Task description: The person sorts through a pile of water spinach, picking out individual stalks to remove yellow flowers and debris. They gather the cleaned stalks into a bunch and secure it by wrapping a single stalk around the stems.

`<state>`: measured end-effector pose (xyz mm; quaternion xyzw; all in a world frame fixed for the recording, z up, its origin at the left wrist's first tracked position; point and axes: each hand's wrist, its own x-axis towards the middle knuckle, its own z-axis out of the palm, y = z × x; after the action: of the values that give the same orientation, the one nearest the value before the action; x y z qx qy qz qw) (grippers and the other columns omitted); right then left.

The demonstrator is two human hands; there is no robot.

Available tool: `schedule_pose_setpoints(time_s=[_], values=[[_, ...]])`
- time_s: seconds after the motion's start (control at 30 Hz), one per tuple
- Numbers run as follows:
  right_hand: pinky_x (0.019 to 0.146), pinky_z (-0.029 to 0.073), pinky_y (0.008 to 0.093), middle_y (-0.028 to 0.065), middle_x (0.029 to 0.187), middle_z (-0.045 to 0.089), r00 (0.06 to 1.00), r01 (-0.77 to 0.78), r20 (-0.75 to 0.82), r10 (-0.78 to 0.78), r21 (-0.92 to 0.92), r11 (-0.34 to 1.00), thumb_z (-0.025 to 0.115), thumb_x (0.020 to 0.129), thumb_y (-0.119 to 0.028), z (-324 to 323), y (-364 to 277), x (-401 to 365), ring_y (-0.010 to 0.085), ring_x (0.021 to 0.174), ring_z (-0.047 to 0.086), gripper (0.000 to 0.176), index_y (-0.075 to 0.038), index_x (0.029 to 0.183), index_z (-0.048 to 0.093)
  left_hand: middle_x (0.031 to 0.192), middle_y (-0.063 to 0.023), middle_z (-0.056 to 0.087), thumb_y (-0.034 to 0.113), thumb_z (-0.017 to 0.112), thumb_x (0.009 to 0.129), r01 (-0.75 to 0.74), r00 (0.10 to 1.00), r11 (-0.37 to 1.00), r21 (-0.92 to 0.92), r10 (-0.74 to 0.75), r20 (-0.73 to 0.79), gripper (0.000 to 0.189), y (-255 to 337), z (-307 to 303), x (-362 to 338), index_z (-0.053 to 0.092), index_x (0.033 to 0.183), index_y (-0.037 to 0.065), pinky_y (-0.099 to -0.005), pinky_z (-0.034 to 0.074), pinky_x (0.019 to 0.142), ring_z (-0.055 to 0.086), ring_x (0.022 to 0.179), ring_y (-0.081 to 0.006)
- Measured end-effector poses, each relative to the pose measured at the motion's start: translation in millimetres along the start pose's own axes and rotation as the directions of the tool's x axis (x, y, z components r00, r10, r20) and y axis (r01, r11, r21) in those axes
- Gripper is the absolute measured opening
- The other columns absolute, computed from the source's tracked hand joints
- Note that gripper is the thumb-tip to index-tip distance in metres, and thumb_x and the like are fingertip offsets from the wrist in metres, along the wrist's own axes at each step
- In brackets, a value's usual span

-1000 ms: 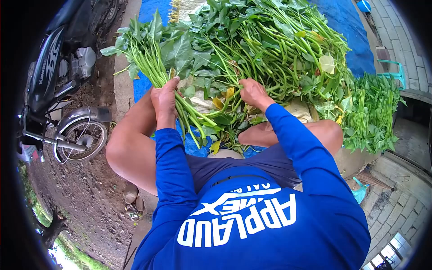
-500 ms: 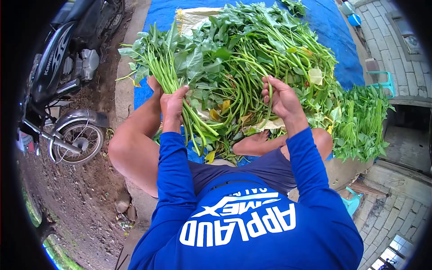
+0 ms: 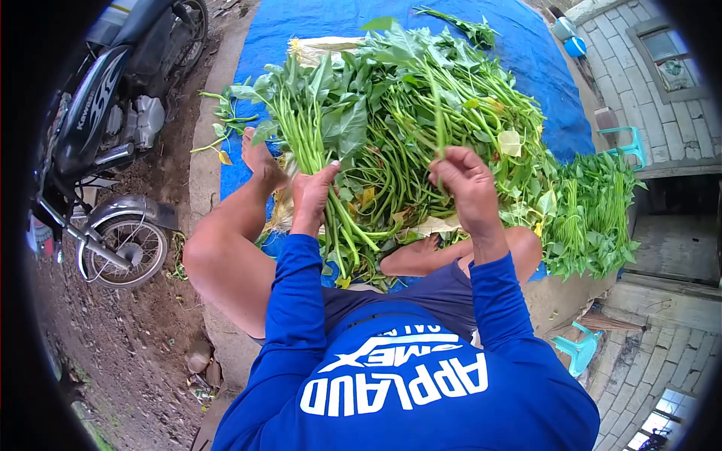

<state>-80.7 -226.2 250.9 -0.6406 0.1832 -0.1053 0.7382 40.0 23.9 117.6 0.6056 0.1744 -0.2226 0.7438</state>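
Note:
My left hand is wrapped round a bundle of water spinach stalks, leaves pointing away from me and the cut ends hanging below the fist. To the right, my right hand pinches the lower end of a single water spinach stalk. That stalk stands nearly straight up over the heap, blurred by motion, with a leaf at its tip. Beneath both hands spreads a large heap of loose water spinach, with some yellowed leaves among the green.
The heap rests on a pale sack over a blue tarp. Tied bundles of water spinach lie at the right edge. A motorcycle is parked on the left. My bare foot is beside the bundle; teal plastic chairs stand right.
My right hand has lifted the single stalk, which earlier arched over the heap and now points up. My left hand, still gripping the bundle, has shifted slightly right.

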Motion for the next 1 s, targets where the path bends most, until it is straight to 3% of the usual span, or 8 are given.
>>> schedule_pose_setpoints(time_s=[0.27, 0.4, 0.5, 0.53, 0.67, 0.77, 0.9, 1.0], values=[[0.076, 0.053, 0.0327, 0.0117, 0.102, 0.071, 0.894, 0.25, 0.437, 0.1, -0.669, 0.7, 0.069, 0.096, -0.014, 39, 58, -13, 0.0153, 0.078, 0.058, 0.04, -0.003, 0.133, 0.073, 0.073, -0.0027, 0.066, 0.02, 0.084, 0.093, -0.006, 0.987, 0.983, -0.182, 0.035, 0.155, 0.022, -25, 23, -4, 0.071, 0.098, 0.003, -0.0309, 0.051, 0.05, 0.062, 0.055, -0.0136], [0.094, 0.055, 0.0487, 0.0255, 0.105, 0.075, 0.959, 0.183, 0.267, 0.094, -0.838, 0.514, 0.066, 0.097, -0.035, 62, 78, 2, 0.0433, 0.102, 0.07, 0.04, 0.0, 0.111, 0.081, 0.075, -0.0033, 0.066, 0.016, 0.079, 0.096, -0.032, 0.987, 0.969, -0.245, 0.069, 0.142, 0.016, -43, 36, -7, 0.071, 0.099, 0.003, -0.0308, 0.052, 0.052, 0.062, 0.057, -0.0136], [0.094, 0.056, 0.0488, 0.0271, 0.102, 0.075, 0.982, 0.02, 0.148, 0.118, -0.7, 0.714, 0.068, 0.096, -0.037, 78, 82, 24, 0.0468, 0.097, 0.071, 0.042, 0.0, 0.11, 0.08, 0.079, -0.004, 0.068, 0.012, 0.076, 0.095, -0.068, 0.987, 0.979, -0.191, 0.094, 0.131, 0.012, -50, 31, -5, 0.071, 0.097, 0.001, -0.0305, 0.053, 0.053, 0.063, 0.06, -0.0135], [0.073, 0.057, 0.0379, 0.0105, 0.092, 0.076, 0.979, 0.015, 0.152, 0.138, -0.722, 0.692, 0.075, 0.096, -0.034, 77, 88, 33, 0.0218, 0.076, 0.071, 0.038, 0.0, 0.111, 0.078, 0.079, -0.004, 0.068, 0.012, 0.076, 0.095, -0.073, 0.986, 0.985, -0.159, 0.094, 0.134, 0.013, -55, 28, -2, 0.071, 0.098, 0.001, -0.0304, 0.053, 0.053, 0.063, 0.059, -0.0134], [0.057, 0.049, 0.0235, -0.0017, 0.091, 0.071, 0.857, -0.425, 0.105, 0.504, -0.407, 0.809, 0.083, 0.094, -0.025, 75, 94, 47, 0.0072, 0.074, 0.065, 0.025, -0.009, 0.109, 0.072, 0.082, -0.0031, 0.07, 0.012, 0.076, 0.094, -0.123, 0.987, 0.986, -0.115, 0.134, 0.092, 0.012, -51, 27, 2, 0.072, 0.099, 0.002, -0.0289, 0.051, 0.054, 0.062, 0.06, -0.0121], [0.057, 0.053, 0.0296, 0.0046, 0.092, 0.072, 0.885, -0.368, 0.16, 0.437, -0.336, 0.867, 0.082, 0.094, -0.02, 76, 97, 42, 0.0126, 0.074, 0.066, 0.026, -0.001, 0.109, 0.072, 0.083, -0.0023, 0.071, 0.013, 0.079, 0.092, -0.167, 0.983, 0.976, -0.139, 0.176, 0.055, 0.017, -41, 30, -6, 0.071, 0.102, 0.003, -0.0293, 0.051, 0.058, 0.062, 0.064, -0.0104], [0.069, 0.054, 0.0252, 0.004, 0.092, 0.073, 0.992, 0.122, -0.004, -0.124, -0.164, 0.979, 0.078, 0.094, -0.009, 61, 72, 46, 0.0092, 0.075, 0.064, 0.02, 0.002, 0.109, 0.07, 0.086, -0.0047, 0.073, 0.017, 0.084, 0.089, -0.219, 0.975, 0.972, 0.089, 0.22, -0.007, 0.024, -32, 23, -2, 0.07, 0.104, 0.003, -0.0315, 0.054, 0.064, 0.065, 0.071, -0.0123], [0.064, 0.052, 0.028, 0.0018, 0.08, 0.072, 0.943, 0.234, -0.112, -0.315, -0.45, 0.862, 0.075, 0.092, -0.007, 51, 10, 50, 0.007, 0.07, 0.062, 0.018, 0.002, 0.107, 0.07, 0.09, -0.0084, 0.076, 0.019, 0.086, 0.086, -0.287, 0.952, 0.938, 0.193, 0.302, -0.05, 0.032, -47, 18, 8, 0.069, 0.108, 0.002, -0.035, 0.057, 0.072, 0.069, 0.076, -0.017]])
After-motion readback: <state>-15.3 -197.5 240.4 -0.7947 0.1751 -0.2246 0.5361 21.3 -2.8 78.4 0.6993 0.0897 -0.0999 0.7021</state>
